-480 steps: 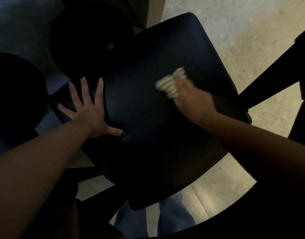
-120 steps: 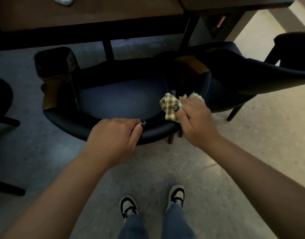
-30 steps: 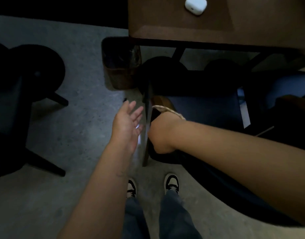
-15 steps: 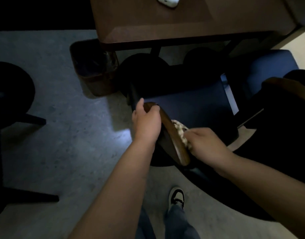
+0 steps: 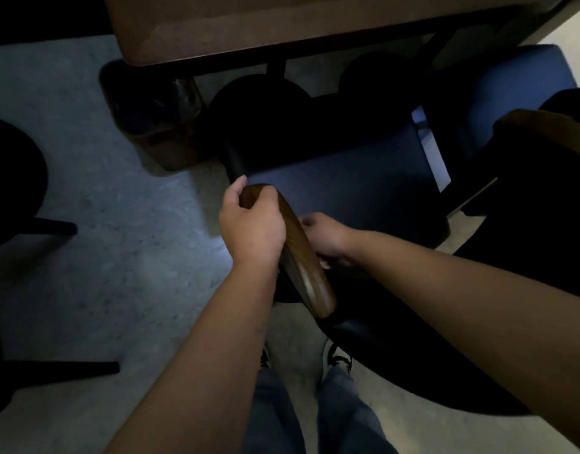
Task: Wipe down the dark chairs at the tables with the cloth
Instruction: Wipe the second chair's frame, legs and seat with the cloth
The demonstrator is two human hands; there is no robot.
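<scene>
At far left, dark stool (image 5: 10, 178) on grey floor (image 5: 101, 257). Dark bin (image 5: 154, 126) stands beside worktop (image 5: 282, 24) edge, contents too dim to tell. Left hand (image 5: 252, 227), grip closed: fingers and thumb curled round the front end of the wooden armrest (image 5: 301, 260) of the dark chair (image 5: 364, 191). Right hand (image 5: 324, 237) sits just inside that armrest, low against its inner side, fingers curled; cloth (image 5: 324, 264) shows only as a pale sliver under the hand, so whether the grip holds it, cannot tell. Chair seat is blue-black, pushed partly under worktop. Second dark chair (image 5: 524, 93) at right, touching or just beside the first. Jeans and shoes (image 5: 339, 357) below.
</scene>
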